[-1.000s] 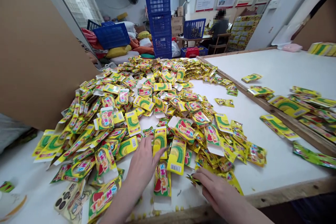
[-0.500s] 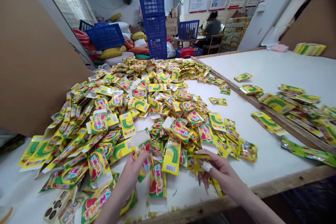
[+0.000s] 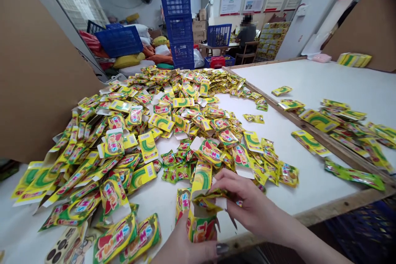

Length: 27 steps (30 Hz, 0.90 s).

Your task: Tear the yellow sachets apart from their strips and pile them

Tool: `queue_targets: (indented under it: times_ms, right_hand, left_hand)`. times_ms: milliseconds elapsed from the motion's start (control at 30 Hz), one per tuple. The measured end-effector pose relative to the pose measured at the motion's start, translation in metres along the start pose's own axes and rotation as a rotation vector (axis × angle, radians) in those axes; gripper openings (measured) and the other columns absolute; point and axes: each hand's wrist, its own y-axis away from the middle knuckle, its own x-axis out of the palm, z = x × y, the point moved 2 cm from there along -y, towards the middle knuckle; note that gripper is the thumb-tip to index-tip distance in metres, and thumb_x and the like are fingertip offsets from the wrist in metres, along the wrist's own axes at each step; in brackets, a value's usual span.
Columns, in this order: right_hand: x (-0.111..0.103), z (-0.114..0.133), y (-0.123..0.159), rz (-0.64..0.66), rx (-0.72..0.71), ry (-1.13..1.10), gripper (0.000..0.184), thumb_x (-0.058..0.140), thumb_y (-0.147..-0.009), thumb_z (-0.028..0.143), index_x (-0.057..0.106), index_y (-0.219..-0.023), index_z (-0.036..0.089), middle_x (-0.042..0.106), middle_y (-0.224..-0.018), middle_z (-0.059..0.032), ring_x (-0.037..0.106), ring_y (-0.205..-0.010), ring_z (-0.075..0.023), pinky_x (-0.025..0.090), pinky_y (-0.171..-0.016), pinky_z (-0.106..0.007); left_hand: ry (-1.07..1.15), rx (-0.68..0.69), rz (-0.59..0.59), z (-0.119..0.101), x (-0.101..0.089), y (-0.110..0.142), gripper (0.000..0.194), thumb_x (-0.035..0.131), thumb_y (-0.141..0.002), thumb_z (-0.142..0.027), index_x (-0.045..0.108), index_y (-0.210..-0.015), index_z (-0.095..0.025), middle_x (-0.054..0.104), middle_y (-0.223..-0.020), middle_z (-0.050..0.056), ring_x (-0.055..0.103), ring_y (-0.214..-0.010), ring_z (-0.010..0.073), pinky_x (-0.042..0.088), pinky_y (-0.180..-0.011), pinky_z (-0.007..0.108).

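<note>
Near the table's front edge my left hand (image 3: 188, 249) grips a small yellow-green carton (image 3: 202, 225) from below, its open white flaps pointing up. My right hand (image 3: 247, 204) is pinched on several small sachets (image 3: 213, 194) and pushes them into the carton's mouth. Just past my hands a large heap of flat cartons and sachets (image 3: 154, 132) covers the white table (image 3: 297, 132).
A brown cardboard sheet (image 3: 37, 70) stands along the left. A wooden strip (image 3: 312, 132) divides off another table on the right, strewn with loose cartons (image 3: 340, 123). Stacked blue crates (image 3: 176, 20) and a seated person (image 3: 246, 33) are at the back. A phone case (image 3: 66, 245) lies front left.
My left hand has lifted a carton off the pile and drawn it toward me. My right hand picked up sachets and has brought them to the carton's open end.
</note>
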Motion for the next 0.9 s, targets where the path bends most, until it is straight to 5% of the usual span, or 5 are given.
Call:
queue_targets:
  times_ms: [233, 433, 700, 800, 900]
  right_hand:
    - [-0.009, 0.024, 0.002, 0.338, 0.003, 0.301, 0.038, 0.043, -0.073, -0.004, 0.060, -0.098, 0.021, 0.055, -0.095, -0.0035, 0.053, -0.087, -0.0133, 0.041, -0.076, -0.022]
    - [-0.010, 0.001, 0.009, 0.192, 0.017, 0.276, 0.025, 0.045, -0.071, -0.003, 0.058, -0.079, 0.017, 0.055, -0.076, 0.0001, 0.052, -0.071, -0.0107, 0.039, -0.062, -0.018]
    - [0.007, 0.000, 0.030, 0.422, 0.021, 0.126, 0.039, 0.040, -0.073, -0.001, 0.065, -0.093, 0.022, 0.065, -0.089, -0.0019, 0.060, -0.082, -0.0146, 0.046, -0.075, -0.024]
    - [-0.001, -0.006, 0.039, 0.276, 0.039, 0.137, 0.031, 0.043, -0.078, 0.006, 0.067, -0.087, 0.023, 0.066, -0.088, -0.0029, 0.060, -0.084, -0.0165, 0.047, -0.074, -0.026]
    - [-0.053, -0.028, 0.055, -0.164, 0.122, 0.295, 0.022, 0.045, -0.080, 0.018, 0.065, -0.085, 0.021, 0.066, -0.088, -0.0067, 0.061, -0.075, -0.0183, 0.048, -0.064, -0.028]
  left_hand:
    - [-0.121, 0.081, -0.006, 0.005, 0.006, -0.006, 0.032, 0.066, -0.063, -0.019, 0.052, -0.091, -0.017, 0.049, -0.069, -0.004, 0.046, -0.064, 0.0108, 0.039, -0.061, 0.022]
    - [0.008, -0.013, 0.093, 0.012, 0.006, 0.000, 0.032, 0.066, -0.066, -0.029, 0.051, -0.091, -0.018, 0.053, -0.069, -0.004, 0.052, -0.063, 0.0120, 0.044, -0.066, 0.026]
    - [-0.116, 0.056, 0.118, 0.018, 0.016, -0.006, 0.053, 0.065, -0.064, -0.019, 0.049, -0.114, -0.020, 0.061, -0.110, 0.006, 0.056, -0.101, 0.0233, 0.042, -0.088, 0.033]
    - [-0.206, 0.097, 0.123, 0.007, 0.016, -0.007, 0.072, 0.069, -0.063, -0.022, 0.037, -0.127, -0.025, 0.054, -0.123, 0.006, 0.050, -0.113, 0.0239, 0.038, -0.096, 0.035]
    - [-0.512, 0.132, -0.155, -0.010, -0.011, -0.008, 0.063, 0.061, -0.073, -0.032, 0.033, -0.130, -0.027, 0.043, -0.136, 0.006, 0.038, -0.124, 0.0240, 0.029, -0.104, 0.040]
